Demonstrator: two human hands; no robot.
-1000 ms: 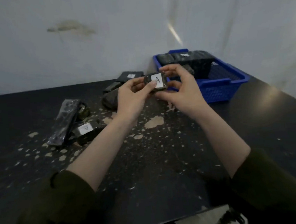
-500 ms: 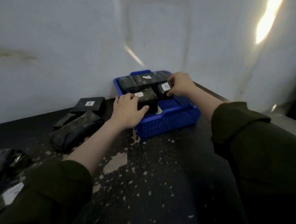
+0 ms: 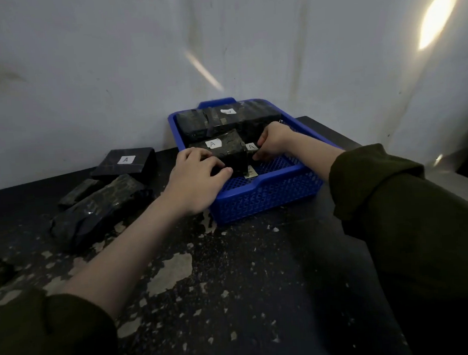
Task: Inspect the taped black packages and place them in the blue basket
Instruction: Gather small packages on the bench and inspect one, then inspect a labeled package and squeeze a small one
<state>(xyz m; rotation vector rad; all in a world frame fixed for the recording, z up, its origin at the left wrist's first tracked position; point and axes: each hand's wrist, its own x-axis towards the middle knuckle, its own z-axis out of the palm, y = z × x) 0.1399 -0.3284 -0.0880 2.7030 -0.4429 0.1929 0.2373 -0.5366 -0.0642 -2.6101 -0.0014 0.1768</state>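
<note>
Blue basket (image 3: 267,197), placing step: our left hand (image 3: 197,180) grips the larger package (image 3: 227,155), our right hand (image 3: 274,141) pinches the smaller package (image 3: 251,148); next we release both.

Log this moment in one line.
phase: placing | left hand: holds package | right hand: holds small package | basket: part full

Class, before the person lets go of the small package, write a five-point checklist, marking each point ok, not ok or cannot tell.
1. Small package pinched by right hand is inside the blue basket: ok.
2. Its A label faces up: ok.
3. It rests on the basket floor: cannot tell, hand hides it.
4. Left hand grips the larger package: ok.
5. All packages binned: not ok; flat package and long package lie on the table.
</note>
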